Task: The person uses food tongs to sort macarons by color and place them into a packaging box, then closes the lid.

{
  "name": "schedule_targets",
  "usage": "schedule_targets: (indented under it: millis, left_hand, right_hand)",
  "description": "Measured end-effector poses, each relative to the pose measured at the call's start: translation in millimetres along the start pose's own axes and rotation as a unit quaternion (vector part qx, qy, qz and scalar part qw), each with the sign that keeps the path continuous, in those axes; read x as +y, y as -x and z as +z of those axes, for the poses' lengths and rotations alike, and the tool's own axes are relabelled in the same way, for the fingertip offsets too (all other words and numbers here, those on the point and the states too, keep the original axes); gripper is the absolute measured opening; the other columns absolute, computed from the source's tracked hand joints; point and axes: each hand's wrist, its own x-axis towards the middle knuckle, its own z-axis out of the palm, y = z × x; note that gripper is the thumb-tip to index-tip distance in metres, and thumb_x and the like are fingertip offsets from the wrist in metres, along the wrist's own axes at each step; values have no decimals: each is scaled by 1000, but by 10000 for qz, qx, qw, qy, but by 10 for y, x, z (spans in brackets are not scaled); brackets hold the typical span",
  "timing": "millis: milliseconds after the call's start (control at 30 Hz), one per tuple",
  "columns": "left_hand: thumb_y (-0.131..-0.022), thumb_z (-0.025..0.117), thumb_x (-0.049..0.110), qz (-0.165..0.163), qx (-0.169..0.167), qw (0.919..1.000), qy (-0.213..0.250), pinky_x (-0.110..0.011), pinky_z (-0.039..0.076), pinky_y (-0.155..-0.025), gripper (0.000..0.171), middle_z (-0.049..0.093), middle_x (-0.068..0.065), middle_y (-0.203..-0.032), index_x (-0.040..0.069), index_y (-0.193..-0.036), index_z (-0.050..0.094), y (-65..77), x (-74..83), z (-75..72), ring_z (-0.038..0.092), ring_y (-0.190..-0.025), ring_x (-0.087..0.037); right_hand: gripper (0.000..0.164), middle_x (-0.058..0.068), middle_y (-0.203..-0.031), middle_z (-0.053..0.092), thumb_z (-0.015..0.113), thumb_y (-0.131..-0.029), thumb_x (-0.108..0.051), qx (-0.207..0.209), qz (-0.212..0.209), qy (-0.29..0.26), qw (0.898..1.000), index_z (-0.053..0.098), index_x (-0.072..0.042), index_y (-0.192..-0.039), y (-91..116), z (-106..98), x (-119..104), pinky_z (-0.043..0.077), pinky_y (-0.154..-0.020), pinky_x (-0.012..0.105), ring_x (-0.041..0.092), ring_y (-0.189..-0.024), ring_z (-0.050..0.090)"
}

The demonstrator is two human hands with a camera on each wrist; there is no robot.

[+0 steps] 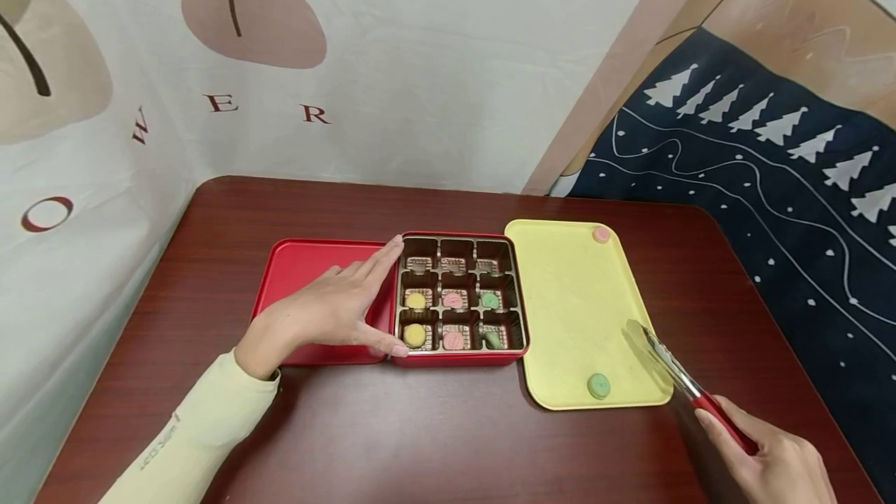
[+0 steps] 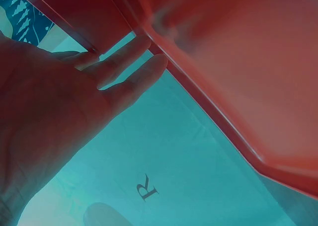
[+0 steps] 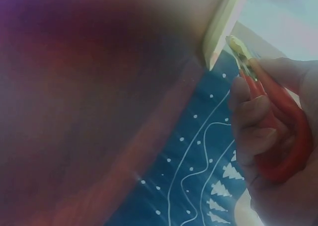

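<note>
Across the worktop (image 1: 381, 434) in the head view, a red box (image 1: 455, 361) is sitting between a red lid (image 1: 308, 263), on its left, and a yellow tray (image 1: 567, 302), on its right. Six round pieces (image 1: 453, 299) are lying in the box's middle and near rows, one to a compartment; the green piece in the near right compartment (image 1: 493, 340) is leaning on edge. On the tray, a pink piece (image 1: 601, 234) is resting at the far right corner and a green piece (image 1: 599, 386) near the near edge. The left hand (image 1: 329, 313) is spreading wide along the box's left side, fingers towards the far corner, thumb at the near one. The right hand (image 1: 780, 457) is holding tongs (image 1: 677, 373), whose tips are hanging over the tray's right side, apart from both pieces.

From the left wrist, the fingers are lying straight beside red edges; how hard they are pressing I cannot tell. Light, even pressure would probably steady the box best.

From the right wrist, the fingers are curling round the red handles; whether the tips are meeting I cannot tell. Lining the tips up level and squeezing gently should spare the pieces.
</note>
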Motion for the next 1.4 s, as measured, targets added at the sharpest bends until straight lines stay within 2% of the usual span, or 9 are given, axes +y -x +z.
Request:
schedule_targets:
  millis: [133,233,367,467,633,767,1100,1300,1400]
  left_hand:
    - [-78,82,81,-22,6,10000,5,-81,23,-118,148,2,-7,-183,10,-176,-3,11,1,-8,28,-159,-49]
    - [-78,83,81,-44,4,10000,18,-80,23,-118,148,4,-7,-183,10,-176,-3,16,3,-8,28,-159,-49]
    - [-78,84,80,-49,1,10000,-7,-79,24,-119,148,6,-8,-183,10,-176,-3,12,11,-12,30,-158,-49]
    - [-78,83,80,-68,-31,10000,-38,-79,24,-119,147,5,-7,-183,10,-176,-2,13,22,-19,29,-159,-48]
    - [-78,84,79,-88,-66,9999,-34,-78,24,-120,148,3,-6,-183,11,-176,-4,21,32,-31,28,-159,-47]
    - [-77,85,79,-124,-49,9999,-50,-77,24,-120,148,2,-5,-183,13,-176,-4,31,42,-47,29,-159,-46]
    - [-77,87,76,-220,-126,9997,6,-76,22,-122,149,1,-2,-183,14,-176,-6,31,81,-58,27,-161,-44]
    - [-76,87,77,-276,-165,9995,-21,-75,21,-123,151,1,-2,-183,16,-176,-8,40,95,-67,25,-162,-43]
    - [-76,86,78,-292,-172,9994,-59,-74,22,-123,152,3,-4,-183,16,-176,-9,56,97,-67,25,-162,-44]
  right_hand:
    - [33,10,-69,74,93,-86,-19,51,-218,-187,9996,85,-2,-113,-128,-39,-12,34,-45,25,4,-52,48]
    - [34,19,-87,79,95,-83,-15,106,-357,-382,9986,85,-3,-113,-224,-54,-16,40,-49,24,-4,-62,58]
    - [35,22,-93,79,94,-84,-12,118,-472,-582,9971,84,-2,-116,-351,-64,-59,34,-47,22,-11,-54,42]
    - [36,25,-93,78,93,-84,-7,143,-742,-729,9945,83,1,-117,-482,-69,-104,28,-44,22,-5,-47,32]
    - [37,21,-88,78,93,-84,-6,132,-1061,-896,9902,83,0,-119,-739,-49,-202,27,-42,20,-6,-49,33]
    - [39,23,-97,79,93,-84,-8,74,-1209,-1064,9869,83,-1,-122,-953,12,-334,25,-42,20,-5,-49,32]
    - [43,17,-105,81,95,-83,-6,-194,-1875,-1406,9720,83,-3,-125,-1406,177,-827,31,-43,18,-3,-48,38]
    - [41,-2,-77,76,95,-83,-8,-375,-2289,-1575,9599,84,-6,-122,-1612,319,-1175,29,-43,19,1,-48,37]
    - [37,-9,-76,74,94,-85,-9,-423,-2563,-1646,9515,85,-9,-122,-1697,427,-1352,29,-44,19,0,-48,37]
